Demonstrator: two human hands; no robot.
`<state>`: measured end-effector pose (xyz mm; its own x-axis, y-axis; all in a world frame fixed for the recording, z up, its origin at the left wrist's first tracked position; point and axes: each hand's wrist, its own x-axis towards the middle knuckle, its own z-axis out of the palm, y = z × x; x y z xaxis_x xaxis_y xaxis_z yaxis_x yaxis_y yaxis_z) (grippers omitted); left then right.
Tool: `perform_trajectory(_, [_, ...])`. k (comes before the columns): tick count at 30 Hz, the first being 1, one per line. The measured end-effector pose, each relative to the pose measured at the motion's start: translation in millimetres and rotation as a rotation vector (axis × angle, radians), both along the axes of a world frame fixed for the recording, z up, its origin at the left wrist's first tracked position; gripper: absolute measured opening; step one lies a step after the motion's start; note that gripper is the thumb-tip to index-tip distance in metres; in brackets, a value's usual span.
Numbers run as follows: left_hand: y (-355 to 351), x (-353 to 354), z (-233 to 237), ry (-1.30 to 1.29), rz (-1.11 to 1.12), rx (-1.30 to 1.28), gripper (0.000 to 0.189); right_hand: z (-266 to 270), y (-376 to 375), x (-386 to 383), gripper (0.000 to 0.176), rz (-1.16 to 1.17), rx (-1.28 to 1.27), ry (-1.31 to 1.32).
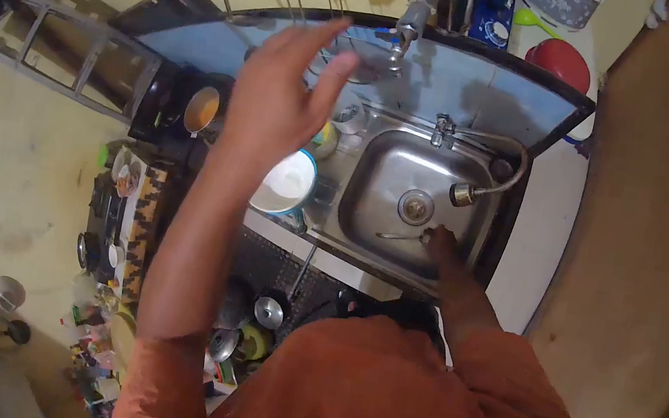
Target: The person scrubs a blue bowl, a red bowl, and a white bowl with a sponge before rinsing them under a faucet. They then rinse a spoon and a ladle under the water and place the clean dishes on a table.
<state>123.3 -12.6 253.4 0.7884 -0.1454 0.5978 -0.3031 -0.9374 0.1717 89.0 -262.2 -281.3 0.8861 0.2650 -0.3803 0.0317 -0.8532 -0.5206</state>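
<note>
My left hand (287,87) is raised above the counter, thumb and fingers apart, holding nothing. Its fingertips are nearest to the grey pipe with a metal tap (396,53) on the wall. Down inside the steel sink (376,159), my right hand (439,244) is closed round one end of a thin metal utensil (401,237), just below the drain (416,208). Above the sink's right side curves a flexible faucet (520,162). A white bucket with a blue rim (285,183) stands left of the sink, partly behind my left forearm.
A pan with orange contents (202,109) is at the left, near a metal ladder-like rack (86,63). A stove (103,215) lies further left. Lids and pots (269,312) sit below the counter. A red bowl (558,63) is at the upper right.
</note>
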Motion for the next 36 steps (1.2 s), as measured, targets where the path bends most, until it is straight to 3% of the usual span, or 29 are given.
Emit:
perform_trajectory(2, [-14.0, 35.0, 0.8, -0.023, -0.003, 0.03, 0.028, 40.8, 5.1, 3.6, 0.024, -0.045, 0.055, -0.035])
perform_trajectory(4, [-21.2, 56.4, -2.9, 0.293, 0.069, 0.192, 0.035, 80.3, 14.5, 9.9, 0.023, 0.004, 0.133, -0.162])
perform_trajectory(5, [-24.1, 60.7, -5.5, 0.283, 0.058, 0.194, 0.035, 90.6, 19.9, 13.7, 0.023, 0.017, 0.157, -0.209])
perform_trajectory(8, [-28.5, 66.6, -14.8, 0.322, 0.146, 0.21, 0.045, 117.3, 35.4, 21.2, 0.021, 0.398, 0.033, -0.421])
perform_trajectory(11, [-24.1, 69.2, -16.4, 0.288, 0.115, 0.189, 0.045, 219.0, 46.7, 33.6, 0.022, 0.421, 0.137, -0.627])
perform_trajectory(13, [-20.4, 77.8, -12.7, 0.354, 0.101, 0.311, 0.046, 247.9, 51.9, 57.5, 0.023, 0.442, 0.127, -0.615])
perform_trajectory(16, [-19.0, 85.1, -15.4, 0.374, 0.053, 0.373, 0.047, 266.5, 65.7, 94.9, 0.023, 0.394, 0.172, -0.669])
perform_trajectory(20, [-30.1, 78.0, -14.3, 0.409, 0.221, 0.282, 0.05, 275.5, 84.0, 132.6, 0.025, 0.416, 0.297, -0.763])
perform_trajectory(24, [-28.3, 70.1, -11.7, 0.434, 0.299, 0.155, 0.055, 297.7, 96.6, 131.6, 0.031, 0.408, 0.296, -0.665])
perform_trajectory(27, [-17.8, 59.5, -23.7, 0.414, 0.331, -0.043, 0.061, 291.9, 114.5, 129.3, 0.027, 0.362, 0.388, -0.633])
perform_trajectory(29, [0.4, 41.3, -55.1, 0.427, 0.292, -0.413, 0.067, 311.0, 112.2, 120.5, 0.025, 0.39, 0.405, -0.61])
perform_trajectory(31, [24.3, 35.2, -140.8, 0.456, 0.411, -0.412, 0.065, 318.4, 111.6, 116.9, 0.023, 0.413, 0.423, -0.588])
perform_trajectory(33, [14.6, 3.2, -154.3, 1.0, 0.36, -0.596, 0.045, 318.6, 112.0, 118.9, 0.016, 0.387, 0.465, -0.601])
perform_trajectory(35, [2.4, -15.7, -196.2, 1.096, 0.106, -1.456, 0.025, 323.2, 111.1, 117.6, 0.015, 0.403, 0.458, -0.565])
perform_trajectory(36, [-1.3, -19.1, -207.2, 1.092, 0.106, -1.459, 0.025, 326.4, 110.8, 116.3, 0.014, 0.41, 0.449, -0.529])
